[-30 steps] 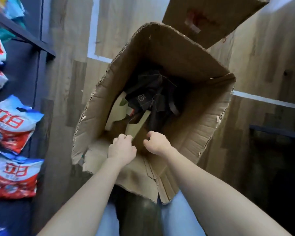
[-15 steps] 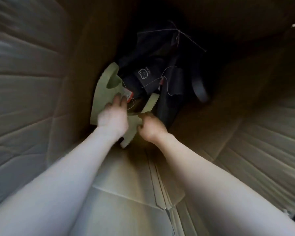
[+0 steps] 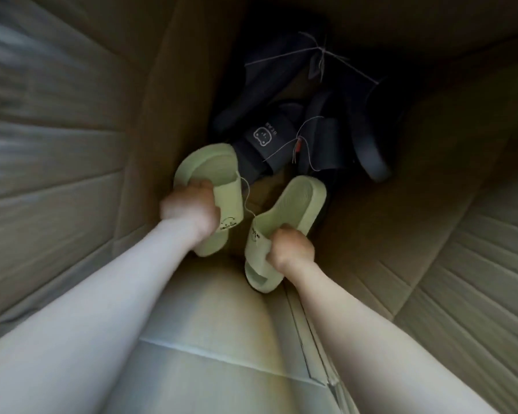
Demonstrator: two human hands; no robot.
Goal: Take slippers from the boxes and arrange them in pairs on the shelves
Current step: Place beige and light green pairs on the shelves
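Head view: the camera looks down into a deep cardboard box [image 3: 72, 150], both bare forearms reaching in from the box's near opening. Left hand [image 3: 192, 210], somewhat motion-blurred, is curled round the strap of a light green slipper [image 3: 210, 165]; that slipper is tilted, one end toward the far end of the box and its printed strap facing the box's middle. Right hand [image 3: 290, 249] is closed in a fist-like grip on the strap of a second light green slipper [image 3: 293, 201], footbed turned toward the left wall of the box. The two green slippers sit side by side near the middle of the box, apart from each other, with a thin thread [image 3: 248, 201] running between their straps. At the far end of the box lies a heap of dark slippers [image 3: 266, 135], one showing a white bear logo on its strap, with pale threads strung across them. The first green slipper overlaps the near edge of that heap; whether they touch, cannot tell.
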